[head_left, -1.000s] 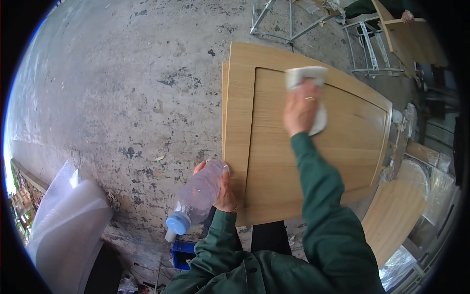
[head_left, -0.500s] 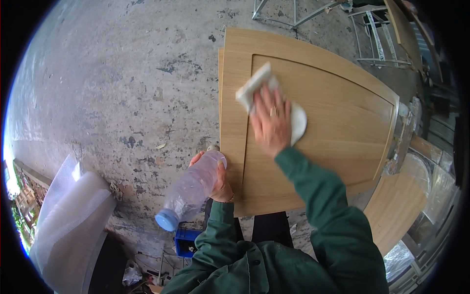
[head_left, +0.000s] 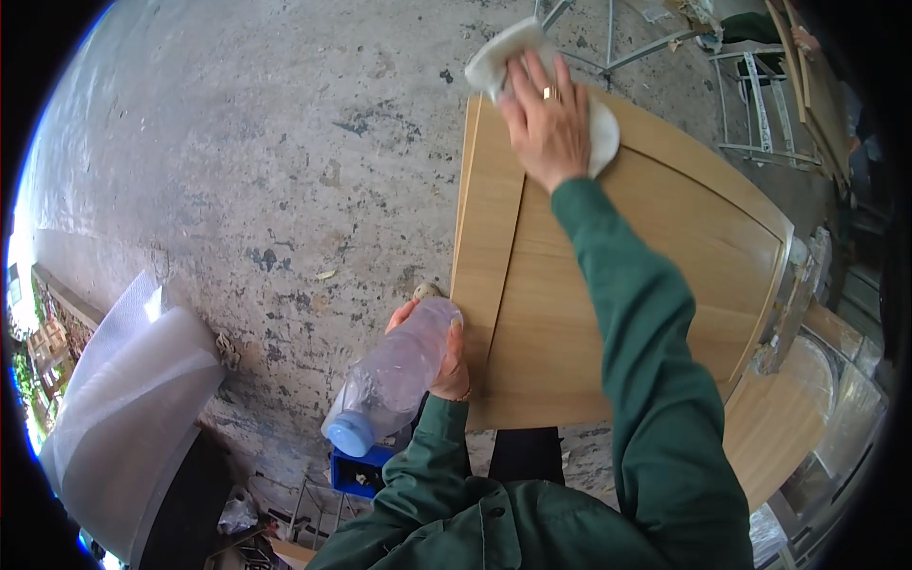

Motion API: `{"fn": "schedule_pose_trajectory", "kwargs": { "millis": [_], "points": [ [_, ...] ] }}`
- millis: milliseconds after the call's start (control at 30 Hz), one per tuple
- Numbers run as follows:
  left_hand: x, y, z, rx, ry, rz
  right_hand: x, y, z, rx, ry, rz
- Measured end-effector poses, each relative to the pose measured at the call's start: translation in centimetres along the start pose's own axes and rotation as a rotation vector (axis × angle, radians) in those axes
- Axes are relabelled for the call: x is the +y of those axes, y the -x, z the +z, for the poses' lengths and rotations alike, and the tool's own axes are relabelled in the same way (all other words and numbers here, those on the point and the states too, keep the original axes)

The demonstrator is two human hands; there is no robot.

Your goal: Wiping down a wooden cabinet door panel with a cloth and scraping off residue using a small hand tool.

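A pale wooden cabinet door (head_left: pixel 655 275) with a recessed centre panel lies before me, apparently on top of another board whose edge shows at the left. My right hand (head_left: pixel 551 123) presses a white cloth (head_left: pixel 604 133) against the door's far left corner, fingers spread over it. Part of the cloth sticks out past the far edge. Beside the door's near left edge, my left hand (head_left: pixel 446 366) grips a clear plastic bottle (head_left: pixel 394 370). The bottle is tilted, its blue cap (head_left: pixel 351 432) toward me, and looks mostly empty.
Bubble wrap (head_left: pixel 142 389) stands in a roll at the left. A blue crate (head_left: pixel 356 473) sits on the floor near my legs. Metal frames (head_left: pixel 760 104) stand at the far right, where another person's sleeve (head_left: pixel 750 28) shows. More wrapped boards (head_left: pixel 774 427) lie at the right.
My right hand has slid the cloth away from me, from the recessed panel to the door's far edge. The view has shifted slightly. My left hand still holds the bottle.
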State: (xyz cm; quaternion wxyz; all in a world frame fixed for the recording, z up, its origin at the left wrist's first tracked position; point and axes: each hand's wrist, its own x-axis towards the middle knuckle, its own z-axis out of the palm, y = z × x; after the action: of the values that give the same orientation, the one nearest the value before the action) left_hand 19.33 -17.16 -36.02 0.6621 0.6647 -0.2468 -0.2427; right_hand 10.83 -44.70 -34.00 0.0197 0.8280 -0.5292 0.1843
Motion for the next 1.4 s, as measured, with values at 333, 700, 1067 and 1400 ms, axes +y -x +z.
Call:
{"fn": "schedule_pose_trajectory", "kwargs": {
  "millis": [333, 700, 1067, 1400],
  "points": [
    [-0.8, -0.1, -1.0, 0.163, 0.162, -0.142, -5.8, 15.4, -5.6, -0.463, -0.336, -0.414],
    [2.3, -1.4, -4.0, 0.119, 0.114, -0.099, -6.1, 10.2, -1.5, -0.109, -0.206, -0.186],
    [6.3, 4.4, -18.0, 0.193, -0.227, 0.149, -13.7, 31.4, -10.1, -0.506, -0.373, -0.422],
    [8.0, 12.6, -20.7, 0.259, -0.274, -0.021, 3.4, 42.6, -17.5, -0.566, -0.161, -0.28]
  ]
}}
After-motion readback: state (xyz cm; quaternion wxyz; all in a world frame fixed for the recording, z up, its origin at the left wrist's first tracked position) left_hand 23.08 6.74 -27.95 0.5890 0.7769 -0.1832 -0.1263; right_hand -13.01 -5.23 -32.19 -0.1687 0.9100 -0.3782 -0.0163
